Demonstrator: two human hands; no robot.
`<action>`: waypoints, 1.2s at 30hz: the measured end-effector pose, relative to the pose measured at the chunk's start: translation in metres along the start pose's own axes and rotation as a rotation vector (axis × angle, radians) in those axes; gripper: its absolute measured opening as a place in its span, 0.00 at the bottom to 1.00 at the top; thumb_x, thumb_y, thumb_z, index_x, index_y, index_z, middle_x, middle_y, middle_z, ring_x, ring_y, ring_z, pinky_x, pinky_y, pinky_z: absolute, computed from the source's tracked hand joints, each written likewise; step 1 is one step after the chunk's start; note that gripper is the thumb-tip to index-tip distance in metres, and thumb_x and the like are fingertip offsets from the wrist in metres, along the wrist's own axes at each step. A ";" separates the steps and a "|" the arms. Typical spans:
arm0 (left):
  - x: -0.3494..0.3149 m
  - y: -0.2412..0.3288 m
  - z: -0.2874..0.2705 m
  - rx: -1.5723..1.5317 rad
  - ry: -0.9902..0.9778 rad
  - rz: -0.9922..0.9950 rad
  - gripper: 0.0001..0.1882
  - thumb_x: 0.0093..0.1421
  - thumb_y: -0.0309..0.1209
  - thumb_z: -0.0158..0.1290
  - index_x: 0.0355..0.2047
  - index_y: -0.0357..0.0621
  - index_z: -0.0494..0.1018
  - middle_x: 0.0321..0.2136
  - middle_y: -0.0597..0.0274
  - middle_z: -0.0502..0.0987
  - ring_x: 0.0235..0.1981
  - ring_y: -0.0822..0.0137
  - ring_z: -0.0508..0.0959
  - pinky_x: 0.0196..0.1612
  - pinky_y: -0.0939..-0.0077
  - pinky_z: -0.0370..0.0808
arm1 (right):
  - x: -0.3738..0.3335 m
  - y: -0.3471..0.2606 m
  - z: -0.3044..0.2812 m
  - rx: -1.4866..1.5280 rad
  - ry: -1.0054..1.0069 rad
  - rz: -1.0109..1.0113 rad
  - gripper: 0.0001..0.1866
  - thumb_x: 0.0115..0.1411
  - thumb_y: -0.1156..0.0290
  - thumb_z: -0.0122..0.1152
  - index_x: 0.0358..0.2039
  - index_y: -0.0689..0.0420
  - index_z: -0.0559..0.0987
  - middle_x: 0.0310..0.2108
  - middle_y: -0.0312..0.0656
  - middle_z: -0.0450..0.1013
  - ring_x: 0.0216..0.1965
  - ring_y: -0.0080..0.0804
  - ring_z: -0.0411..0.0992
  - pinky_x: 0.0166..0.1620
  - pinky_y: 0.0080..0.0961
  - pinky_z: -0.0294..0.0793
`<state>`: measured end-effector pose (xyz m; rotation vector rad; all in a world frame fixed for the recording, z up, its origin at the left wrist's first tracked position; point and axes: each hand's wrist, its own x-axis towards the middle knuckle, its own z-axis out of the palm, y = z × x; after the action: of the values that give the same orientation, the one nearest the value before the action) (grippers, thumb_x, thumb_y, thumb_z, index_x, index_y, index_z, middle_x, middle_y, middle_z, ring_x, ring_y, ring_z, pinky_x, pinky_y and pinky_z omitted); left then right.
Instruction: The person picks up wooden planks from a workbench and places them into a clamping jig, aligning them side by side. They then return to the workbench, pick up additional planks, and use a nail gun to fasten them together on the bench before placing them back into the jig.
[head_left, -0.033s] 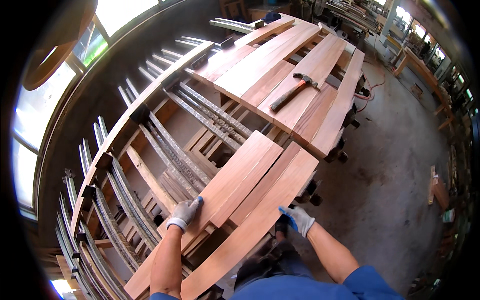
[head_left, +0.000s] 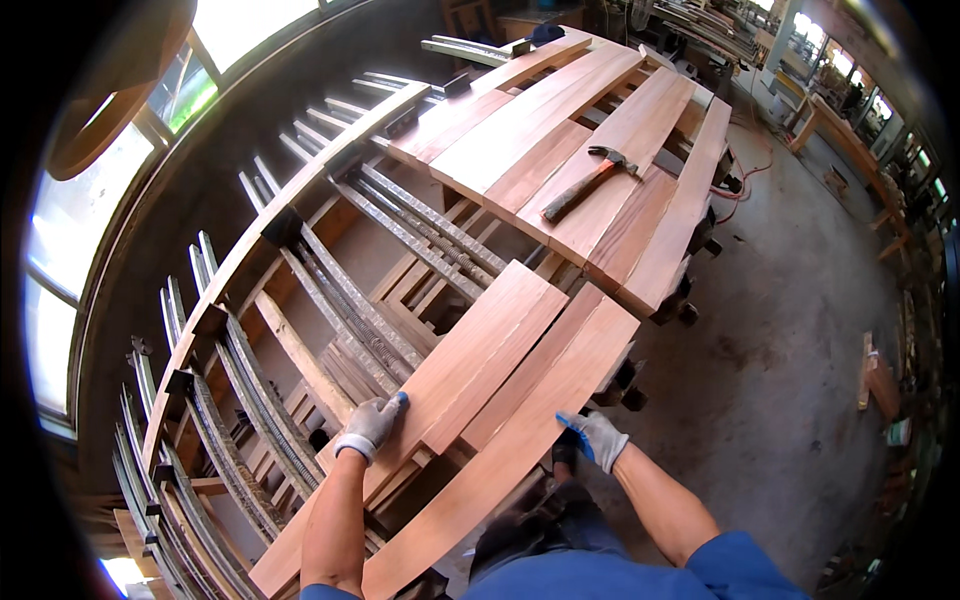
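Note:
My left hand (head_left: 371, 428), in a grey glove with blue fingertips, grips the left edge of a long pale wooden board (head_left: 480, 345). Its thumb shows along the edge; the other fingers are partly hidden. On the opposite side, my right hand (head_left: 598, 442), gloved alike, holds the outer edge of another long board (head_left: 500, 465), its blue fingers bent against the wood. A shorter, darker board (head_left: 537, 375) lies between these two, with a dark gap beside it. Farther off, a claw hammer (head_left: 588, 186) with an orange-and-black handle rests on a second group of boards (head_left: 540, 120).
Metal bar clamps (head_left: 350, 300) run side by side beneath the boards and out to the left, across a curved wooden rail (head_left: 250, 225). Concrete floor (head_left: 770, 330) stretches along the right, with a red hose (head_left: 745, 180) on it. Windows line the left wall.

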<state>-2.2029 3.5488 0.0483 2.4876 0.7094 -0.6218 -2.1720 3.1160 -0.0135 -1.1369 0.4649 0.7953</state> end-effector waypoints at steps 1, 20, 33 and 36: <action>0.001 0.000 0.002 0.010 0.028 -0.011 0.36 0.70 0.62 0.44 0.41 0.38 0.83 0.41 0.37 0.83 0.47 0.40 0.81 0.54 0.55 0.74 | 0.004 0.006 -0.003 0.000 0.002 -0.021 0.20 0.64 0.66 0.71 0.51 0.68 0.82 0.46 0.41 0.82 0.45 0.30 0.80 0.51 0.26 0.78; 0.007 0.018 0.002 0.025 0.009 -0.006 0.38 0.65 0.65 0.50 0.46 0.37 0.83 0.40 0.35 0.83 0.47 0.40 0.83 0.54 0.52 0.76 | -0.003 0.015 0.001 -0.319 -0.038 0.034 0.31 0.60 0.52 0.74 0.51 0.68 0.83 0.48 0.45 0.81 0.48 0.30 0.76 0.51 0.27 0.75; -0.004 0.031 -0.006 0.127 -0.043 -0.017 0.42 0.67 0.69 0.40 0.53 0.42 0.81 0.50 0.36 0.80 0.56 0.37 0.78 0.61 0.54 0.71 | -0.013 0.004 0.013 -0.327 -0.001 0.043 0.29 0.60 0.51 0.73 0.50 0.64 0.84 0.49 0.44 0.82 0.49 0.29 0.78 0.52 0.29 0.75; -0.005 0.031 -0.009 0.106 -0.074 -0.007 0.42 0.67 0.68 0.39 0.50 0.42 0.82 0.49 0.35 0.80 0.55 0.37 0.78 0.60 0.53 0.71 | -0.007 0.005 0.008 -0.353 -0.002 0.084 0.29 0.59 0.51 0.74 0.50 0.64 0.84 0.48 0.44 0.82 0.49 0.30 0.77 0.52 0.30 0.75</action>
<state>-2.1867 3.5284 0.0678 2.5445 0.6741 -0.7678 -2.1810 3.1218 -0.0089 -1.4493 0.3807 0.9773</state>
